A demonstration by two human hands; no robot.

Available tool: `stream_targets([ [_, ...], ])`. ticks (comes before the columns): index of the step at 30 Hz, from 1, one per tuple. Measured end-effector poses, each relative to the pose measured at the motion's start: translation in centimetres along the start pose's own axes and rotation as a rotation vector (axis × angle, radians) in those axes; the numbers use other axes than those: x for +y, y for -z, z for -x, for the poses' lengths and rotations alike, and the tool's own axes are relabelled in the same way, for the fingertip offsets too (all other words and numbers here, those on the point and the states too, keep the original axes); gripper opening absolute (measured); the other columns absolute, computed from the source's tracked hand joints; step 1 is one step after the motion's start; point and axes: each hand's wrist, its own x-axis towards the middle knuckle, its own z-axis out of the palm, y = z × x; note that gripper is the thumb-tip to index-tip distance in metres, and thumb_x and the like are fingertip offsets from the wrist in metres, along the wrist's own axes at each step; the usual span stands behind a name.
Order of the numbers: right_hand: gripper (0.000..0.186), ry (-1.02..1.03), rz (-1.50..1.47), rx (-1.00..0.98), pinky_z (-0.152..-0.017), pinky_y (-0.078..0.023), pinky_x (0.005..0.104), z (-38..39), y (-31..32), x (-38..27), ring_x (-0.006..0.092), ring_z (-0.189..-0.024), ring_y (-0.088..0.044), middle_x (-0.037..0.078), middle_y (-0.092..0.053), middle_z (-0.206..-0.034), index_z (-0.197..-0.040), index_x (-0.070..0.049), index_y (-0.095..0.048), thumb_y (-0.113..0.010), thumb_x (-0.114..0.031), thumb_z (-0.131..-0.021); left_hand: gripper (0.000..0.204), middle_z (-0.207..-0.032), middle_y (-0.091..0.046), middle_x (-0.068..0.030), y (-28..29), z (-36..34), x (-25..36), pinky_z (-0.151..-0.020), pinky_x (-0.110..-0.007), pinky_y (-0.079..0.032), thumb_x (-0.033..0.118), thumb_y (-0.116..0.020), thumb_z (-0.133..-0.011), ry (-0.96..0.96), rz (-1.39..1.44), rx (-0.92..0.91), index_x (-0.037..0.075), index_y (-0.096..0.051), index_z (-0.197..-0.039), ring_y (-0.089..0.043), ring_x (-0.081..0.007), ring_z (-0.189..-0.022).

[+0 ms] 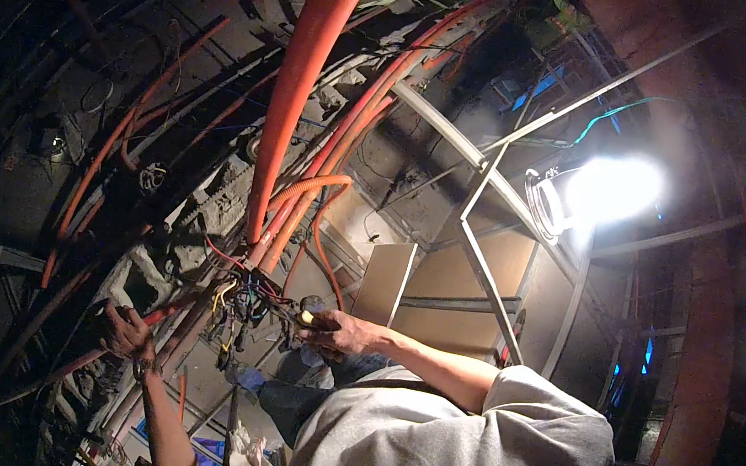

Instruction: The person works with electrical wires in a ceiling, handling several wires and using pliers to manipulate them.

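My left hand rests against the broken edge of a grey concrete block, its fingers bent but apart, beside a red-orange conduit. My right hand is closed round a dark hand tool with a pale yellow part; its exact kind is unclear. Just left of that hand hangs a tangled bunch of thin wires in black, yellow, red and blue. These wires sit below the lower ends of several orange conduits. Where the tool's tip meets the wires is too dark to make out.
A thick orange pipe rises close in front of me. On the right, a bright lamp glares beside thin metal framing. Tan boards stand behind the frame. Loose orange conduits cross the dark left side.
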Motion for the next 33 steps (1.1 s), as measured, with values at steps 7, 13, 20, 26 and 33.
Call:
stream_targets([
  [7, 0.047, -0.006, 0.014, 0.009, -0.065, -0.040, 0.0295, 0.0, 0.8, 0.6, 0.0116, -0.078, -0.046, -0.001, -0.057, -0.086, -0.115, -0.003, -0.061, -0.066, -0.045, -0.095, 0.055, -0.133, -0.064, -0.0060, 2.0, -0.9, 3.8, -0.105, -0.062, -0.034, 0.042, -0.050, -0.101, 0.051, -0.120, -0.142, 0.019, -0.041, -0.149, -0.064, -0.0311, -0.114],
  [13, 0.054, -0.052, -0.048, 0.006, -0.075, -0.045, 0.0292, 0.6, 0.4, -0.5, 0.0123, -0.088, -0.050, 0.001, -0.063, -0.098, -0.126, -0.002, -0.057, -0.066, -0.046, -0.095, 0.054, -0.136, -0.062, -0.0087, 1.6, -1.0, 3.1, -0.105, -0.063, -0.034, 0.044, -0.043, -0.102, 0.114, 0.089, -0.187, 0.017, -0.041, -0.149, -0.060, -0.0341, -0.120],
  [20, 0.052, -0.005, 0.017, 0.033, -0.073, -0.044, 0.0299, 0.4, 0.3, -0.4, 0.0127, -0.086, -0.049, 0.002, -0.062, -0.095, -0.122, -0.001, -0.058, -0.065, -0.046, -0.095, 0.052, -0.136, -0.062, -0.0090, 0.9, -0.6, 2.3, -0.103, -0.062, -0.034, 0.043, -0.044, -0.102, 0.067, 0.068, -0.052, 0.016, -0.044, -0.147, -0.060, -0.0348, -0.118],
  [26, 0.047, 0.010, 0.019, -0.019, -0.070, -0.043, 0.0322, -0.1, 0.5, 0.5, 0.0135, -0.081, -0.047, 0.000, -0.058, -0.087, -0.111, -0.001, -0.058, -0.063, -0.046, -0.096, 0.049, -0.131, -0.065, -0.0064, 0.4, -0.7, 2.5, -0.102, -0.063, -0.036, 0.043, -0.046, -0.101, 0.090, -0.055, -0.063, 0.018, -0.050, -0.142, -0.064, -0.0337, -0.111],
  [33, 0.049, 0.007, 0.027, 0.003, -0.071, -0.045, 0.0326, -0.2, 0.0, 0.4, 0.0138, -0.082, -0.049, 0.003, -0.061, -0.090, -0.114, -0.001, -0.060, -0.063, -0.046, -0.097, 0.046, -0.126, -0.068, -0.0055, -1.7, -0.3, -0.7, -0.096, -0.061, -0.039, 0.041, -0.048, -0.100, -0.113, -0.169, 0.136, 0.018, -0.052, -0.140, -0.067, -0.0336, -0.104],
])
